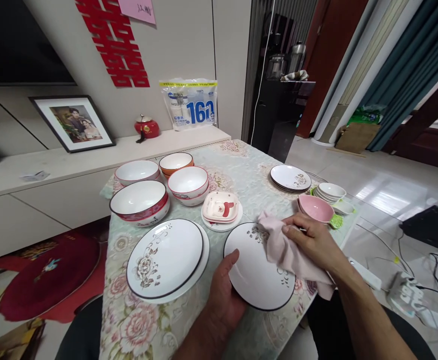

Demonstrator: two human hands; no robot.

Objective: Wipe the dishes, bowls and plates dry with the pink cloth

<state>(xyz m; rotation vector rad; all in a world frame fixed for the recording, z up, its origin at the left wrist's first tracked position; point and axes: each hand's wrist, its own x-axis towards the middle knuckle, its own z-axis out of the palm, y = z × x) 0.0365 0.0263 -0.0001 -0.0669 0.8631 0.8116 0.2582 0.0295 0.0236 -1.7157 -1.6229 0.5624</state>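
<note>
A white plate [256, 270] with a dark rim and brown flower print is held tilted over the front of the table. My left hand [224, 290] grips its lower left edge, thumb on top and fingers underneath. My right hand [311, 240] is closed on a pale pink cloth [284, 245], which lies against the plate's upper right face and hangs down past its edge. To the left, a similar flowered plate [170, 260] rests on a white plate. Just beyond the held plate sit small square dishes [221, 206] with a bear print, on white saucers.
Stacked bowls [138, 197] stand at the table's back left. At the right are a stack of flowered plates [290, 177], a pink bowl [316, 207] and small white bowls [330, 191]. A flowered cloth [136, 320] covers the table. A cabinet [65, 170] runs behind it.
</note>
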